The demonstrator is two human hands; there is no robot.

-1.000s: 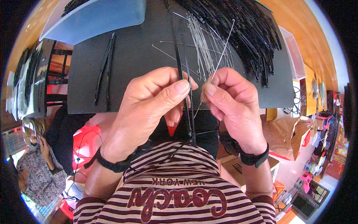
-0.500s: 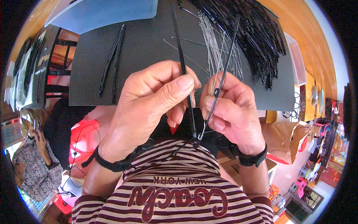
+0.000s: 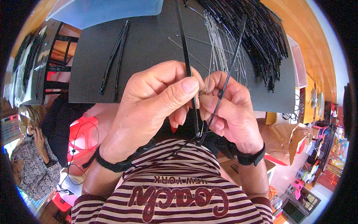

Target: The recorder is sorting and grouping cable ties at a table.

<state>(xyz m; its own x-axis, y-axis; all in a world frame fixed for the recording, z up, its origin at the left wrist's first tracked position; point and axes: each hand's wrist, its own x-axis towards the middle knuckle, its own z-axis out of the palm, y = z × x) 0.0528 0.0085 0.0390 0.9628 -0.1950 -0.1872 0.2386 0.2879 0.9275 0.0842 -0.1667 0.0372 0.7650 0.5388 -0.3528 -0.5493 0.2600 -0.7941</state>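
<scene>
Between my hands is a black jointed rib [image 3: 184, 41], like an umbrella rib, its two slender arms meeting at a joint just above my shirt. The left arm is pinched between thumb and fingers of my left hand [image 3: 153, 97]. My right hand [image 3: 233, 106], also closed, grips a thin silver wire [image 3: 203, 121] beside the rib's other arm [image 3: 235, 56], which crosses its fingers. The wire's lower end reaches the joint; whether it is hooked in I cannot tell. Beyond my right hand lie several loose silver wires [image 3: 214, 41] with hooked ends.
A dark grey table [image 3: 153, 48] is in front of me. It bears a heap of black ribs [image 3: 257, 41] at far right, a folded rib [image 3: 112, 61] at left and a translucent bin [image 3: 108, 11] at far left. Another person [image 3: 35, 164] is at the left beside a red stool [image 3: 84, 134].
Both hands stay closed on the rib and wire. My right hand has shifted slightly, and the wire's lower end now sits closer in at the joint. The view has moved a little.
</scene>
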